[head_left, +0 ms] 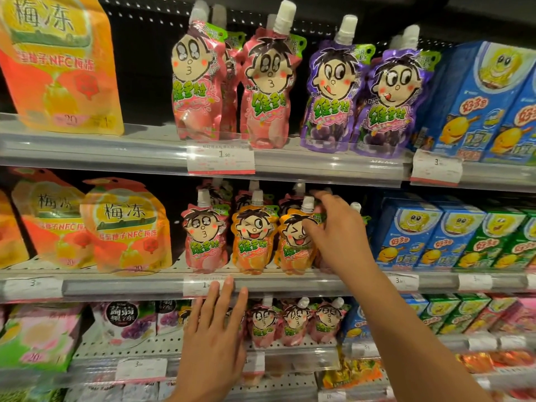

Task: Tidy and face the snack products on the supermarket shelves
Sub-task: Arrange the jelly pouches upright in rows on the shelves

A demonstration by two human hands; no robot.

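Observation:
On the middle shelf stand a pink jelly pouch [204, 236] and two orange jelly pouches [253, 237], each with a white cap and a cartoon face. My right hand [336, 232] grips the upper right side of the right orange pouch [293, 242], thumb on its front, fingers curled behind its top. My left hand [216, 335] is raised below with straight fingers, its tips at the middle shelf's front rail [130, 285], holding nothing. Whether they touch the rail is unclear. More pouches stand behind the front row, partly hidden.
The top shelf carries pink pouches [268, 88] and purple pouches [333, 94]. Orange jelly bags [124, 224] fill the left side, blue and green snack boxes [452, 233] the right. The lower shelf holds more pink pouches [293, 323]. Price tags [220, 158] hang on the rails.

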